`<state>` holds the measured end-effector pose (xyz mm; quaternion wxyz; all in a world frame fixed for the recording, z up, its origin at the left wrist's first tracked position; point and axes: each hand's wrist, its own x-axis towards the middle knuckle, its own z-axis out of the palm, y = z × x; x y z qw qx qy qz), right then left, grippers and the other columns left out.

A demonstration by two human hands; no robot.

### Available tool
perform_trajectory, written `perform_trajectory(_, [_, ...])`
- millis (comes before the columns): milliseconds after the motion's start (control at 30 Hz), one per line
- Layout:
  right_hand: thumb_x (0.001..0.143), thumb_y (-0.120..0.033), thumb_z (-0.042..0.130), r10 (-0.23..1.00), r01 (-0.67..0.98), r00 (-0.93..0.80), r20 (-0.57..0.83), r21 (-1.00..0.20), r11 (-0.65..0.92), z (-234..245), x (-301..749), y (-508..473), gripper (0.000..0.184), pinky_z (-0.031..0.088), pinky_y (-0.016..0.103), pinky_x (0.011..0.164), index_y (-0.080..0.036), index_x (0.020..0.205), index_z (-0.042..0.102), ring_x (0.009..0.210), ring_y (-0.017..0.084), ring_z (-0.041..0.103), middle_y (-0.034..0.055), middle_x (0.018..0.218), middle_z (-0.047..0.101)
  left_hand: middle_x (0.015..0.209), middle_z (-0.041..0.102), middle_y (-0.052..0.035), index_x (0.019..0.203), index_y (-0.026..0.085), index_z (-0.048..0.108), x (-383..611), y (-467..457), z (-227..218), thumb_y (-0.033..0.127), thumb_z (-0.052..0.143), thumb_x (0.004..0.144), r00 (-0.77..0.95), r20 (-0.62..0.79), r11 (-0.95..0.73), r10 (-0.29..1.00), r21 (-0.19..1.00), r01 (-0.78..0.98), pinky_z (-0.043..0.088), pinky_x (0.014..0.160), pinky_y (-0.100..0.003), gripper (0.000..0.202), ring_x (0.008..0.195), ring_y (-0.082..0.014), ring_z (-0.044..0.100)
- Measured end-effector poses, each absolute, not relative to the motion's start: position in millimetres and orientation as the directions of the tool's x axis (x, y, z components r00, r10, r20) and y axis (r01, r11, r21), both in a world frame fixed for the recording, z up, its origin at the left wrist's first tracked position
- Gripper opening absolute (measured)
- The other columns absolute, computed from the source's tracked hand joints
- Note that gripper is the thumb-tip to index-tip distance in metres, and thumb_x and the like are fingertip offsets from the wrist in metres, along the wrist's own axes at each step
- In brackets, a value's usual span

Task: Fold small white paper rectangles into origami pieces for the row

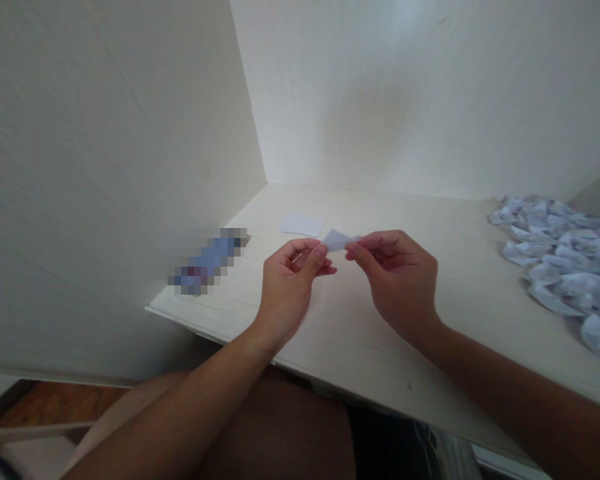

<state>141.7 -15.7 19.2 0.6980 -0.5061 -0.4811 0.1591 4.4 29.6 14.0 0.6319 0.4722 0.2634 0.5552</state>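
Both my hands are raised a little above the pale wooden desk (360, 333) and pinch one small folded piece of white paper (338, 239) between them. My left hand (293, 273) grips its left end with thumb and forefinger, the other fingers curled in. My right hand (397, 270) pinches its right end in the same way. The paper is narrow and partly hidden by my fingertips.
A small stack of white paper sheets (301, 225) lies flat on the desk behind my hands. A heap of several folded paper pieces (563, 263) covers the desk's right side. A blurred-out object (207, 261) lies near the left wall. Walls close the desk at left and back.
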Motion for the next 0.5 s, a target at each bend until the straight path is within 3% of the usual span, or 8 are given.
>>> perform_trajectory(333, [0.08,-0.026,0.086,0.656,0.295,0.561,0.505,-0.862,0.412,25,138,-20,0.013,0.067,0.037,0.075,-0.022,0.087,0.076,0.073,0.019,0.077,0.0022,0.08,0.079,0.081,0.076,-0.0035,0.086,0.015,0.079,24,27,17,0.032,0.097,0.062,0.167,-0.008,0.112,0.986,0.774,-0.623,0.056,0.071,-0.03,0.035,0.068,-0.0113,0.065])
perform_trajectory(500, [0.079,-0.025,0.087,0.652,0.284,0.579,0.49,-0.871,0.401,25,137,-19,0.014,0.067,0.037,0.076,-0.021,0.088,0.077,0.074,0.019,0.077,0.0035,0.082,0.08,0.077,0.074,-0.0027,0.083,0.014,0.078,24,26,19,0.03,0.099,0.06,0.213,-0.014,0.153,0.977,0.743,-0.652,0.056,0.068,-0.027,0.035,0.068,-0.0107,0.065])
